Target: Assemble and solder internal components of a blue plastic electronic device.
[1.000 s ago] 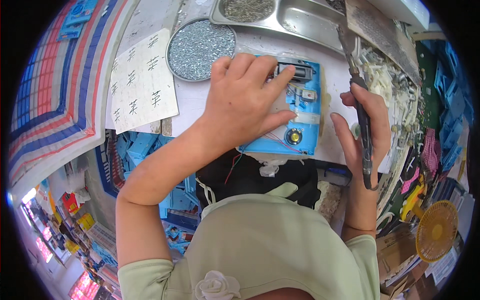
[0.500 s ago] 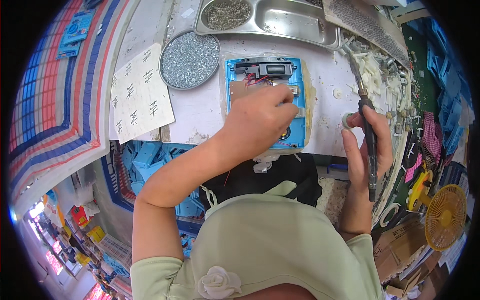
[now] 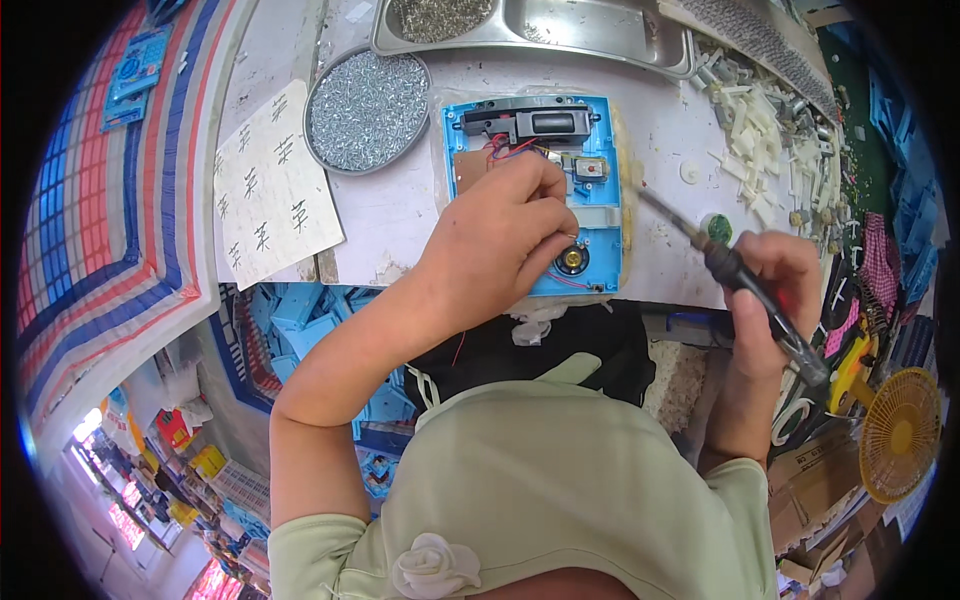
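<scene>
Before you is the white table (image 3: 660, 255), and at its near edge, in the middle, lies the blue casing (image 3: 603, 250), with its inner side up. At the far side, the steel tray (image 3: 580, 20) is cut off by the upper border.

Your left hand (image 3: 500, 235) rests over the left and middle part of the casing. Its fingers are bent inward, and the thumb and forefinger come close to each other just beside the round speaker (image 3: 573, 260). It cannot be told whether these tips meet, or whether they pinch a thin wire, because your knuckles cover the place.

Your right hand (image 3: 775, 290) is to the right of the casing, with the fingers curled around the dark handle of the soldering iron (image 3: 738, 275). Some of your fingertips are hidden behind this handle. The iron's tip points far and left, near the right edge of the casing; its height is hard to judge.

The red wires (image 3: 518, 148) disappear partly under your left hand, so their ends there are not visible.
</scene>
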The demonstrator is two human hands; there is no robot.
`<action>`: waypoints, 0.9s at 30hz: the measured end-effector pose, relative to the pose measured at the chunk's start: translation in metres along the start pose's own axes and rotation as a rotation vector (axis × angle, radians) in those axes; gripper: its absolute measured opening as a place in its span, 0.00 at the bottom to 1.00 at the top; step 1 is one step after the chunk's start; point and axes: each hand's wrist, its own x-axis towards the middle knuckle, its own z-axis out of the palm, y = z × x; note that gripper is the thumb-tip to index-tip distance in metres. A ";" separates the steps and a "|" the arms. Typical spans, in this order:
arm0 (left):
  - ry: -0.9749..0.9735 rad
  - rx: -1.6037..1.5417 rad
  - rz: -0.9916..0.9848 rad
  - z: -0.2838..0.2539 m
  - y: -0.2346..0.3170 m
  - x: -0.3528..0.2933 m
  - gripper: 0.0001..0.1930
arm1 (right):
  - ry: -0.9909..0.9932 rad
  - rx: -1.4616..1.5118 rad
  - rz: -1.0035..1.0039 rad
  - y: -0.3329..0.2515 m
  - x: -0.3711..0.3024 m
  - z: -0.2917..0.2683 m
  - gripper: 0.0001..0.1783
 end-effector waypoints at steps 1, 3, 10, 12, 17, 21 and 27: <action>-0.002 0.018 0.017 0.002 -0.001 -0.001 0.07 | -0.097 -0.028 -0.021 0.003 0.000 -0.007 0.17; 0.004 0.051 0.039 0.004 -0.002 -0.002 0.08 | -0.290 -0.081 -0.063 0.010 0.002 -0.025 0.16; 0.030 0.088 0.049 0.007 -0.003 -0.004 0.08 | -0.454 -0.188 -0.194 0.019 0.012 -0.008 0.15; 0.031 0.084 0.046 0.007 -0.004 -0.005 0.08 | -0.479 -0.200 -0.180 0.019 0.014 -0.005 0.14; 0.036 0.072 0.050 0.008 -0.005 -0.005 0.09 | -0.513 -0.220 -0.170 0.019 0.016 -0.003 0.14; 0.053 0.073 0.067 0.010 -0.007 -0.006 0.09 | -0.524 -0.237 -0.160 0.017 0.016 -0.001 0.14; 0.060 0.072 0.066 0.010 -0.007 -0.006 0.09 | -0.544 -0.255 -0.142 0.015 0.019 0.000 0.13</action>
